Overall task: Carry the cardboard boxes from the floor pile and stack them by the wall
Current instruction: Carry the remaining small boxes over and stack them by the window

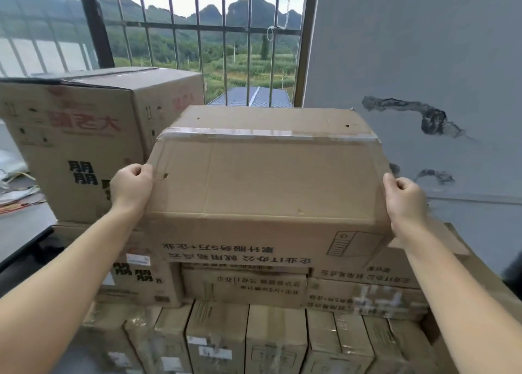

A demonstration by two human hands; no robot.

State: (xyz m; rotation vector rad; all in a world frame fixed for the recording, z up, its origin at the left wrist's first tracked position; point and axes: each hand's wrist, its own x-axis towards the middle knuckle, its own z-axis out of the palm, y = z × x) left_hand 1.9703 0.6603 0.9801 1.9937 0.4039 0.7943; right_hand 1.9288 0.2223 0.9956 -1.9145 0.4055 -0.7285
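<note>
Gripping the cardboard box [265,181] at its sides, left hand [132,187] and right hand [404,197] curl closed.

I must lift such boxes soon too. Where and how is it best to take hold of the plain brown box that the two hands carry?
Probably at its two short ends, one hand from each side, as the left hand and right hand do now on the plain brown box. It is wide, and its top is taped shut, offering no handle.
</note>
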